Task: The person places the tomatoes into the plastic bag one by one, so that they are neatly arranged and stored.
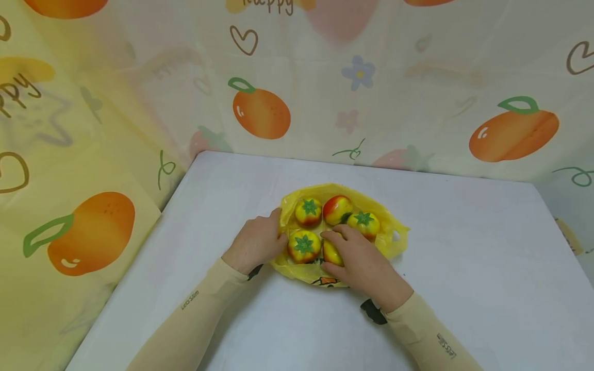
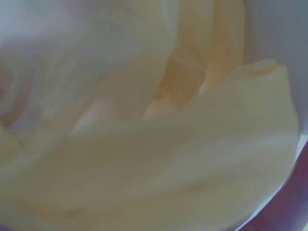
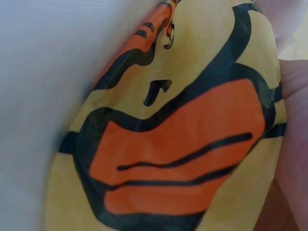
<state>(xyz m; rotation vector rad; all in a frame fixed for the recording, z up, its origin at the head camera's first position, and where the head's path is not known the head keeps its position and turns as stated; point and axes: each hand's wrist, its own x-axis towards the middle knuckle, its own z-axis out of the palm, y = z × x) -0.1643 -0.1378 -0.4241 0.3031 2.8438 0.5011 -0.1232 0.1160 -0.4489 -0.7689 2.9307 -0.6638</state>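
Observation:
A yellow plastic bag (image 1: 394, 242) lies spread wide on the table, with several yellow-and-red persimmons, some showing green star-shaped caps, inside its rim. My left hand (image 1: 257, 241) grips the bag's left edge, thumb beside the front-left persimmon (image 1: 304, 246). Reaching in from the right, my right hand (image 1: 364, 263) holds the front persimmon (image 1: 332, 252) between thumb and fingers, partly covering it. Pale yellow bag folds (image 2: 144, 168) fill the left wrist view. In the right wrist view, the bag's outer side (image 3: 183, 159) carries an orange-and-black print beside my right hand (image 3: 293, 110).
The white table (image 1: 473, 268) surrounds the bag. Behind it and along the left hangs a curtain (image 1: 306, 103) printed with oranges, hearts and flowers. Pale sleeves cover both forearms, and dark straps show at the wrists.

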